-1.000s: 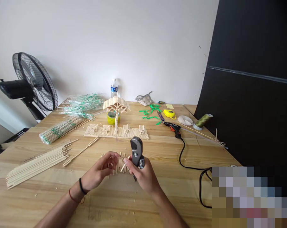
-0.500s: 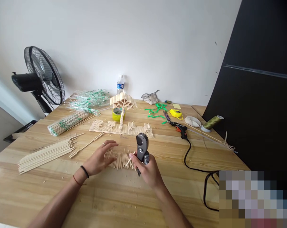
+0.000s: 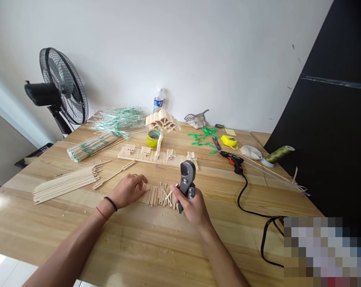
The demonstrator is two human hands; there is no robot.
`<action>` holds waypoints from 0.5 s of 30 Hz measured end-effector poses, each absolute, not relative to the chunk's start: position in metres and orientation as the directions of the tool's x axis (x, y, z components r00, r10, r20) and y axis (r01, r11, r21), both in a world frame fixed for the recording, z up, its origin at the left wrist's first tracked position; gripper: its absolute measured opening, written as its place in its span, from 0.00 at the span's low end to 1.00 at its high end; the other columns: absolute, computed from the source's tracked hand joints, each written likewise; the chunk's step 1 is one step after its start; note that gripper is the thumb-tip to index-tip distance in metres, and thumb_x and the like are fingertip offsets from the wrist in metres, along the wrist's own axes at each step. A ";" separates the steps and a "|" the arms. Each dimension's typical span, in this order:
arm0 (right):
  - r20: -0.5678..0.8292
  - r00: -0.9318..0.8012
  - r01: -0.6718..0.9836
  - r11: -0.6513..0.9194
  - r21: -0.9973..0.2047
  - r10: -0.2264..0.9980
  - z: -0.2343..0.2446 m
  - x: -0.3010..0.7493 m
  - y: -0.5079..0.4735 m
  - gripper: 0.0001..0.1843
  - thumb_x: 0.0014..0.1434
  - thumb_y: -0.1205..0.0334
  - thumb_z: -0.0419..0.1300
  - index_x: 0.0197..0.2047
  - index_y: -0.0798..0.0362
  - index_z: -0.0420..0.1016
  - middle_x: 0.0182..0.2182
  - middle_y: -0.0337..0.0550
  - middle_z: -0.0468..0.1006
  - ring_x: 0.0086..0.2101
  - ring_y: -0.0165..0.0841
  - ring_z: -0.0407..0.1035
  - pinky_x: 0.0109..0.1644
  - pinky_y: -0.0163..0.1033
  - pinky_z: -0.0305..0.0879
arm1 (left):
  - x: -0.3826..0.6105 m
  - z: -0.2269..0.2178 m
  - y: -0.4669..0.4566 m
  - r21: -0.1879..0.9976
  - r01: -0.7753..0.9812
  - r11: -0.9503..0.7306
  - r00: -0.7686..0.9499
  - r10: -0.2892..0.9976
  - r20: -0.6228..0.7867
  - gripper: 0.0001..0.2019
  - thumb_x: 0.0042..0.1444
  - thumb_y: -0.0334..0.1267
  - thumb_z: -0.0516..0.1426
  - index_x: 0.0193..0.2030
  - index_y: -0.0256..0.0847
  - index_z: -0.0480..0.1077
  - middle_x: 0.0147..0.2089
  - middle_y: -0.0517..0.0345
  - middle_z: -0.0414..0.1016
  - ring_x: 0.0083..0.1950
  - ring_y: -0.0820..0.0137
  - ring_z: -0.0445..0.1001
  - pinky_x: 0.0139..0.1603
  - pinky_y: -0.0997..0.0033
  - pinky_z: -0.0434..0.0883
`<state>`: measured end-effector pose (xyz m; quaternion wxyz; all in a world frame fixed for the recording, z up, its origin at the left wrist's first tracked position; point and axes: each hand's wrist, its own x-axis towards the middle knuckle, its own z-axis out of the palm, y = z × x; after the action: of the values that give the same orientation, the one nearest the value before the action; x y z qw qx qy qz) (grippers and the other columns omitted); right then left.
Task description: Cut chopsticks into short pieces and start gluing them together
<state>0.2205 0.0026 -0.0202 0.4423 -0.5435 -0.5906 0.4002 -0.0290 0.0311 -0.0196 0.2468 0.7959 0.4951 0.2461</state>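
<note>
My right hand [image 3: 191, 205] is closed around a grey and black cutting tool [image 3: 187, 178], which points up, and it also pinches a short wooden stick piece [image 3: 170, 193]. My left hand [image 3: 127, 190] lies over the left end of a row of several short cut stick pieces [image 3: 158, 195] on the wooden table [image 3: 144, 243], its fingers curled down onto them. Behind the pieces stands a stick model [image 3: 159, 151]: a flat base with small blocks and a little tree with a stick roof.
Long bamboo sticks [image 3: 65, 185] lie at the left, a wrapped bundle [image 3: 89, 146] behind them. A glue gun [image 3: 232, 159] and its black cord [image 3: 252, 207] lie at the right, with thread spool [image 3: 277, 154], tape measure [image 3: 229, 140], yellow tape roll [image 3: 153, 137], water bottle [image 3: 158, 101], and a fan [image 3: 62, 91].
My left hand went from curled up near the pieces to spread out, then settled down on the left end of the row. The view shifted left and both hands moved slightly away.
</note>
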 end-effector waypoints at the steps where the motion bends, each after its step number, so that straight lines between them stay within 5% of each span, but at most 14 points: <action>1: 0.093 -0.014 0.294 0.093 -0.951 0.996 -0.021 0.221 0.003 0.28 0.60 0.35 0.62 0.25 0.52 0.70 0.16 0.36 0.68 0.20 0.30 0.61 0.26 0.36 0.60 | -0.028 -0.021 0.031 0.636 0.670 -0.383 0.381 0.912 0.148 0.06 0.57 0.35 0.60 0.42 0.44 0.75 0.28 0.61 0.75 0.29 0.67 0.70 0.37 0.69 0.65; 11: 0.143 0.004 0.288 0.136 -0.948 0.990 -0.020 0.218 0.007 0.23 0.60 0.42 0.62 0.26 0.52 0.69 0.17 0.35 0.68 0.21 0.30 0.60 0.26 0.35 0.57 | -0.032 -0.020 0.036 0.627 0.681 -0.378 0.331 0.923 0.196 0.08 0.62 0.37 0.55 0.44 0.42 0.75 0.30 0.59 0.74 0.30 0.68 0.69 0.35 0.70 0.64; 15: 0.199 -0.012 0.318 0.193 -0.928 0.980 -0.019 0.216 0.007 0.22 0.61 0.45 0.60 0.23 0.50 0.65 0.16 0.33 0.63 0.20 0.29 0.57 0.26 0.35 0.54 | -0.043 -0.012 0.040 0.625 0.665 -0.409 0.379 0.906 0.189 0.12 0.64 0.40 0.55 0.49 0.38 0.75 0.38 0.54 0.73 0.35 0.66 0.70 0.38 0.68 0.67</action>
<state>0.2156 0.0068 -0.0186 0.4654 -0.5265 -0.6163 0.3555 -0.0428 0.0396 -0.0119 0.2309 0.7976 0.4923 0.2611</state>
